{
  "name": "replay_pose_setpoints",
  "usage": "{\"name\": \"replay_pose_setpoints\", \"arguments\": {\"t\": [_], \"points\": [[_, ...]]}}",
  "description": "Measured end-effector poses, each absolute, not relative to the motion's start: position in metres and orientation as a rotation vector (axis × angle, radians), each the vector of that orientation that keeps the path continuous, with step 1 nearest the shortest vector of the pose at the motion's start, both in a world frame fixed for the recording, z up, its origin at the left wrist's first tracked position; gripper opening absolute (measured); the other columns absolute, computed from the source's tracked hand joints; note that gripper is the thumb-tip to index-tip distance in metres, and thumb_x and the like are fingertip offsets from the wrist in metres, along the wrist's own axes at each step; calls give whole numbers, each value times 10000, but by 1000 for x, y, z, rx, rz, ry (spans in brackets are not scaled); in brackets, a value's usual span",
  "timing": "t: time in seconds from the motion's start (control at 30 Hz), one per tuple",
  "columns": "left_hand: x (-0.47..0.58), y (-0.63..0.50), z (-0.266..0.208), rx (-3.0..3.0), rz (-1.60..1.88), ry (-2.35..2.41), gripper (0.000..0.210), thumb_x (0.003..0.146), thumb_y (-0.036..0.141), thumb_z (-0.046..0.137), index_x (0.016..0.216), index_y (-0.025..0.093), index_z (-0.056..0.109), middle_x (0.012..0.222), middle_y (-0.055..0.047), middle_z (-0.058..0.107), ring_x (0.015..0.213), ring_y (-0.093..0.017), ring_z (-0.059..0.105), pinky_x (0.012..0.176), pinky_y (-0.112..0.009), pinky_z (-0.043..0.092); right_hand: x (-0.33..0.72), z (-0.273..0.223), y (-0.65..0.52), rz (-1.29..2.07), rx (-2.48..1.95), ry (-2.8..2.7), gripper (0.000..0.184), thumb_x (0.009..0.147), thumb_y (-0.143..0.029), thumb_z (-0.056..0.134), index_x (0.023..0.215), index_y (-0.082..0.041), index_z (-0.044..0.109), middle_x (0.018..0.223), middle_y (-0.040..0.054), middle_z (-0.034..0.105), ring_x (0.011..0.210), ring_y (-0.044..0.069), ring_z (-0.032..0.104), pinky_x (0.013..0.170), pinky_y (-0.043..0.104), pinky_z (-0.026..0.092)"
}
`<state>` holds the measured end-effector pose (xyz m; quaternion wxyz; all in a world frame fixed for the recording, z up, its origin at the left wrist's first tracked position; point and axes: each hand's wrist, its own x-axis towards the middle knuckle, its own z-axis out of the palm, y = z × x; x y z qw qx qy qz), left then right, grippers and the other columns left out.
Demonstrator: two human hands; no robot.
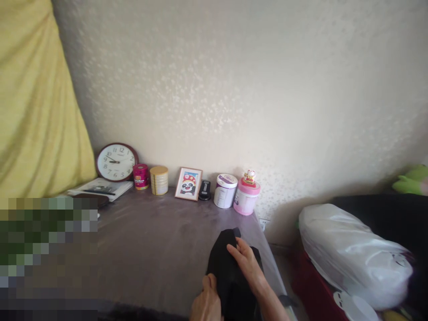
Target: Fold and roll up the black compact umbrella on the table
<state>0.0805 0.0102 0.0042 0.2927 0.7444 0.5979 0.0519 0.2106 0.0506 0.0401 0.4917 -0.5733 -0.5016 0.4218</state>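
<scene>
A limp, plain black fabric item [224,263] lies at the front right of the table; its exact kind does not show. My left hand [207,299] is closed on its near left edge, fingers curled. Higher up and to the right, my right hand [246,261] grips the same fabric between thumb and fingers. A small dark tab sticks up at the fabric's far end, just beyond my right fingertips. The lower part of the fabric runs out of the view.
Along the wall on the grey-covered table [150,249] stand a clock [117,162], tins, a framed panda picture [188,183], a white tub [225,191] and a pink tub [246,200] topped by a figurine. A white plastic bag [354,254] sits right, beyond the table's edge.
</scene>
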Motion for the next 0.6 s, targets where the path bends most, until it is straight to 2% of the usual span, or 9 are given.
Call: {"name": "replay_pose_setpoints", "arguments": {"t": [0.17,0.3,0.37,0.43,0.6], "points": [[81,13,-7,1974,177,1556,742,614,5,567,1316,86,343,1198,-201,518,895,-300,646,750,-348,494,205,11,70,894,-1514,-1326,387,690,-415,603,973,-152,586,740,24,609,747,197,598,655,296,484],[71,12,2,2023,86,1531,744,628,9,538,1337,87,324,1269,-222,469,918,-306,640,772,-362,499,207,1,75,902,-1630,-1368,448,708,-402,575,1071,-144,538,661,-8,565,665,179,595,514,265,476],[60,10,11,2069,91,1485,685,666,85,555,1321,102,358,1260,-203,489,951,-311,625,797,-378,490,206,0,75,939,-1612,-1395,450,722,-433,562,1070,-151,523,612,-35,547,603,160,591,466,248,466],[50,8,20,2107,76,1441,582,702,193,574,1259,99,438,1165,-180,562,982,-319,606,829,-397,474,204,1,74,964,-1574,-1431,443,747,-469,538,1063,-160,514,611,-38,580,591,152,613,484,245,475],[46,9,31,2256,250,1425,357,751,240,503,1092,154,558,1149,-133,567,1031,-284,564,864,-381,455,200,9,70,1039,-1537,-1492,384,820,-471,445,1029,-160,526,816,52,697,673,156,669,538,242,476]]}}
